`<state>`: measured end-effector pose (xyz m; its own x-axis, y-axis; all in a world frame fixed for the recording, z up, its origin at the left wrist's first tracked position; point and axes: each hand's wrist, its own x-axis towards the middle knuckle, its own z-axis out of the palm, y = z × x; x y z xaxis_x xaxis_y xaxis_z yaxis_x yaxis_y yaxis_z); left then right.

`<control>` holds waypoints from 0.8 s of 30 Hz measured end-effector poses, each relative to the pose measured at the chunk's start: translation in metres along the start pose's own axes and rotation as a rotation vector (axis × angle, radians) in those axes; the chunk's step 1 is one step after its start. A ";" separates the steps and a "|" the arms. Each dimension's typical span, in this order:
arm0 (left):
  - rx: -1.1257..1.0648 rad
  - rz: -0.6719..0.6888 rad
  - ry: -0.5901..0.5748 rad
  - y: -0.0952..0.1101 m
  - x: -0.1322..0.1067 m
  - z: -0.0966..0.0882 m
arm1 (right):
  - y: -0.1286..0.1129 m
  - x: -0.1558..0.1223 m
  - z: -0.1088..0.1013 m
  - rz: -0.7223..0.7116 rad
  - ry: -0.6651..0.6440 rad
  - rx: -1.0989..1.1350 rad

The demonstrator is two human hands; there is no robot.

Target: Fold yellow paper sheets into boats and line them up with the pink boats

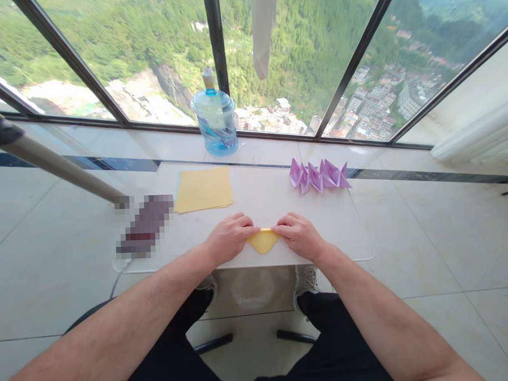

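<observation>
A small folded piece of yellow paper (264, 242) lies near the front edge of the low white table (262, 182), its blunt point toward me. My left hand (232, 237) grips its left corner, thumb and fingers pressed together. On the opposite corner my right hand (300, 236) pinches the paper in the same way. The fingertips of both hands almost meet along the straight far edge and hide the two side corners.
Several purple folded paper pieces (319, 175) stand in a row at the back right. Yellow sheets (204, 189) are stacked at the back left. A pixelated dark device (146, 225) with a cable lies at the left edge. Behind the table stands a blue water jug (217, 125).
</observation>
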<state>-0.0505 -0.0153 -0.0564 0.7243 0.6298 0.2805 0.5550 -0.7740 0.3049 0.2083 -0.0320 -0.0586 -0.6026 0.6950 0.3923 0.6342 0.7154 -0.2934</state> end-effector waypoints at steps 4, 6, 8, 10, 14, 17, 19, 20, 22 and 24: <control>-0.036 -0.037 0.045 -0.002 -0.005 0.002 | 0.004 -0.007 -0.001 0.012 0.009 0.018; -0.079 -0.094 0.070 -0.002 -0.005 0.003 | 0.005 -0.010 -0.001 0.072 0.047 0.054; -0.120 -0.149 0.088 -0.002 -0.004 0.003 | 0.006 -0.010 0.000 0.147 0.083 0.088; -0.147 -0.189 0.095 0.000 -0.003 0.004 | 0.005 -0.008 -0.001 0.195 0.078 0.088; -0.167 -0.231 0.080 0.002 0.001 0.002 | 0.005 0.000 -0.005 0.204 -0.031 0.000; -0.154 -0.253 0.059 0.001 0.001 -0.002 | 0.006 0.003 -0.011 0.195 -0.104 -0.063; -0.142 -0.270 0.038 -0.001 0.001 -0.006 | 0.007 0.003 -0.014 0.190 -0.131 -0.080; -0.142 -0.280 0.028 -0.003 0.000 -0.008 | 0.008 0.003 -0.015 0.190 -0.138 -0.082; -0.155 -0.301 0.013 -0.005 0.000 -0.012 | 0.009 0.003 -0.016 0.197 -0.147 -0.079; -0.171 -0.318 0.005 -0.005 -0.001 -0.015 | 0.010 0.003 -0.016 0.209 -0.148 -0.074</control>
<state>-0.0601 -0.0103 -0.0443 0.5239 0.8382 0.1516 0.6756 -0.5173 0.5253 0.2203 -0.0245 -0.0469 -0.5155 0.8340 0.1967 0.7828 0.5517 -0.2878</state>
